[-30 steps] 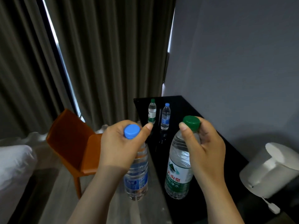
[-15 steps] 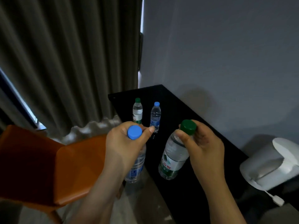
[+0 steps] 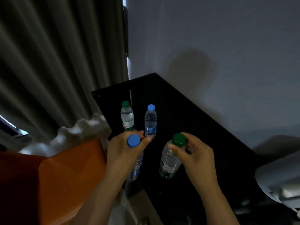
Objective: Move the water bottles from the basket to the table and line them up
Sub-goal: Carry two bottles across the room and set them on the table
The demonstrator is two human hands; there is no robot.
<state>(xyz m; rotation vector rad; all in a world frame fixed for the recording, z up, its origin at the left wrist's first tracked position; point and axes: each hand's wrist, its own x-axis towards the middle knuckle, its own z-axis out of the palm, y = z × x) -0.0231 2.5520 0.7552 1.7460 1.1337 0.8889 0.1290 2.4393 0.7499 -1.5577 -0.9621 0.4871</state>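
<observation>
My left hand grips a blue-capped water bottle by its neck, hanging at the black table's left edge. My right hand holds a green-capped bottle by the neck over the table top; whether its base touches I cannot tell. Farther back on the table stand two upright bottles side by side: a green-capped one on the left and a blue-capped one on the right. The basket is out of view.
An orange chair stands left of the table, below my left arm. Grey curtains hang behind it. A white kettle sits at the right. A grey wall runs along the table's far side.
Both hands have carried their bottles forward over the table, closer to the two standing bottles. The view has swung down and nearer; the chair now sits under my left arm.
</observation>
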